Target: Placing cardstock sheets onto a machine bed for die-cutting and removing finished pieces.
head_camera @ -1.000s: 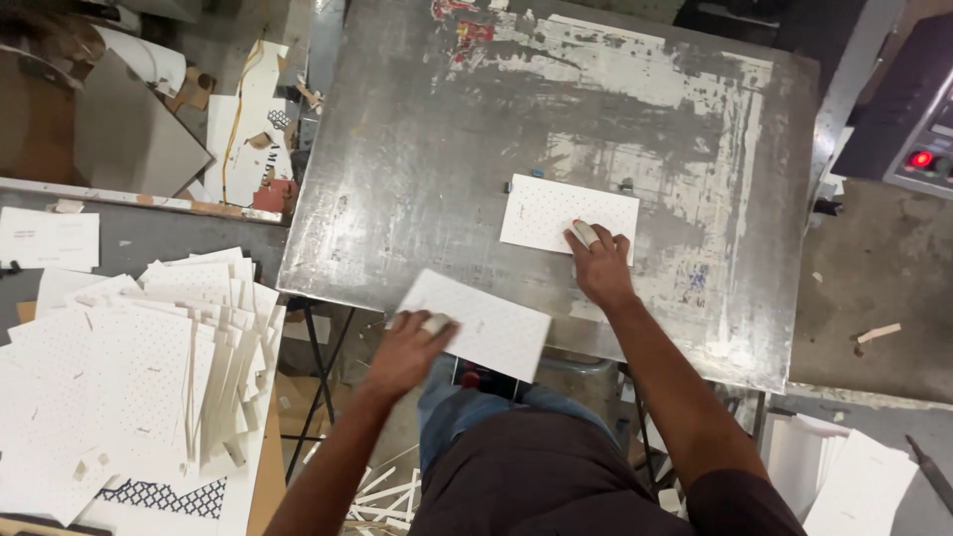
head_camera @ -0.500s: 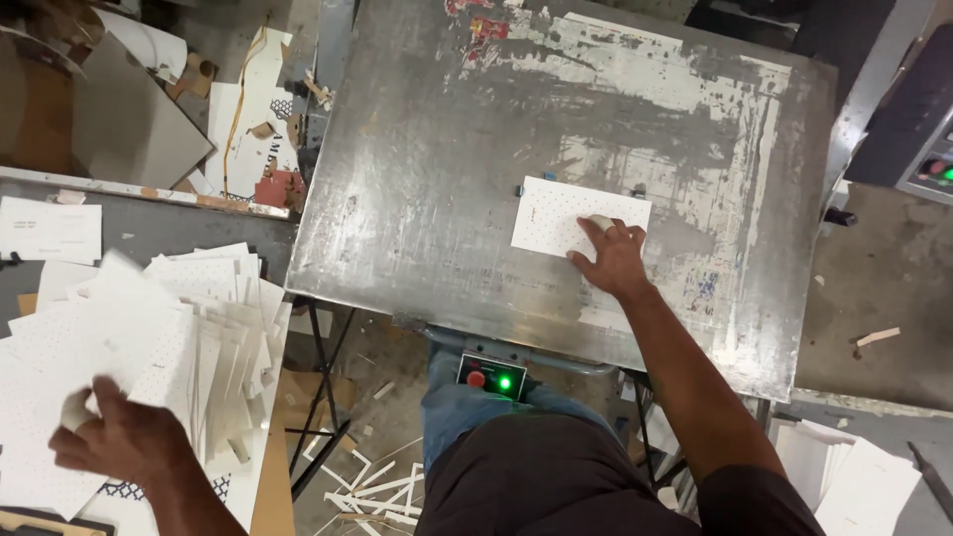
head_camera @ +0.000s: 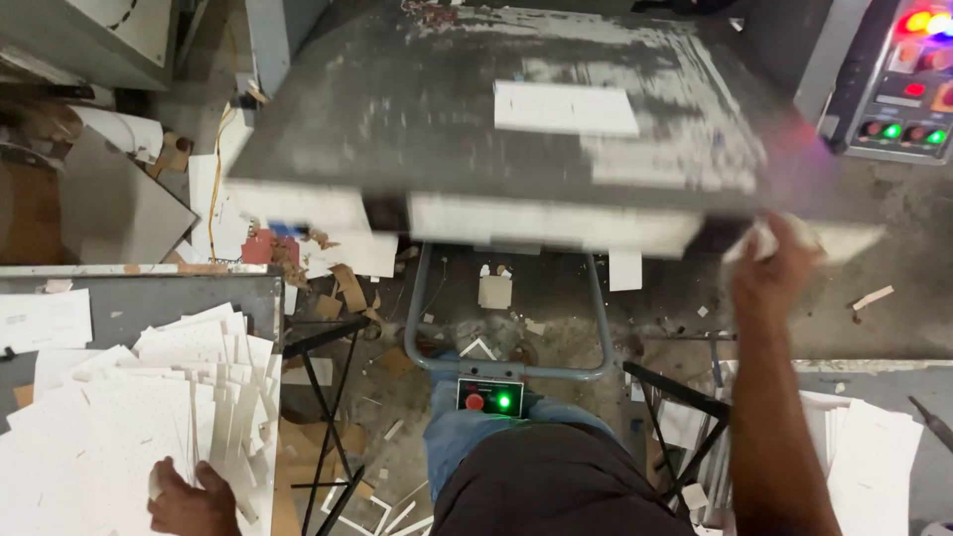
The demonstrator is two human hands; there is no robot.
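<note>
**A:** Start at your nine o'clock. What does your left hand (head_camera: 189,501) have?

**B:** It lies at the near edge of the loose fanned heap of white perforated card sheets (head_camera: 129,417) on the grey side table (head_camera: 149,293). Your fingers are curled down onto the top sheets; I cannot tell whether they pinch one or only press. If you pull from that slumped heap without looking, I judge you could drag several sheets at once or tip the overhanging ones off toward the black folding stand (head_camera: 323,397).

**A:** And at twelve o'clock?

**B:** The worn grey steel press plate (head_camera: 417,109) stands tilted and blurred, with one white rectangular card (head_camera: 566,107) lying flat on it toward one o'clock. Nothing holds that card, so it might slide out of register. Below, between your knees, sits the small black control box with a red button and a lit green lamp (head_camera: 489,397) on a grey tube frame (head_camera: 422,328).

**A:** My right hand (head_camera: 774,263)?

**B:** At two o'clock, raised against the plate's near edge, your fingers closed around something white and blurred, most likely a card, though it is too smeared to be sure. That edge is the risk: the blur suggests the plate is moving, so fingers there could be caught. More white sheets (head_camera: 874,447) are stacked at four o'clock, and a panel of coloured lamps (head_camera: 898,79) is at one o'clock.
</note>
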